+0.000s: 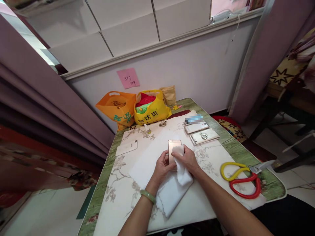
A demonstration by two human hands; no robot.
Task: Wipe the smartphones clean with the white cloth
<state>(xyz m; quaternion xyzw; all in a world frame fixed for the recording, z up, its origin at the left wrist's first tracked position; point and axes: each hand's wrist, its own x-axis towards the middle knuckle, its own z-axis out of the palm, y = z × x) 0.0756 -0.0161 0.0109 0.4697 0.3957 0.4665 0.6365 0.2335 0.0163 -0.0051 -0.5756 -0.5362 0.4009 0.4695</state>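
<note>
My left hand (pixel 162 167) grips the lower left side of a rose-gold phone (pixel 173 145) that lies back up on the table. My right hand (pixel 188 159) presses a folded white cloth (pixel 180 168) onto the phone's lower part, fingers closed over the cloth. The cloth trails down toward me over the white sheet (pixel 147 157) under the phone. A green bangle (pixel 148 195) circles my left wrist.
A white phone (pixel 127 147) lies at the left, two more phones (pixel 203 135) at the right. Large scissors with yellow and red handles (pixel 242 178) rest at the right edge. An orange bag (pixel 118 109) and a yellow bag (pixel 150 108) stand at the table's far end against the wall.
</note>
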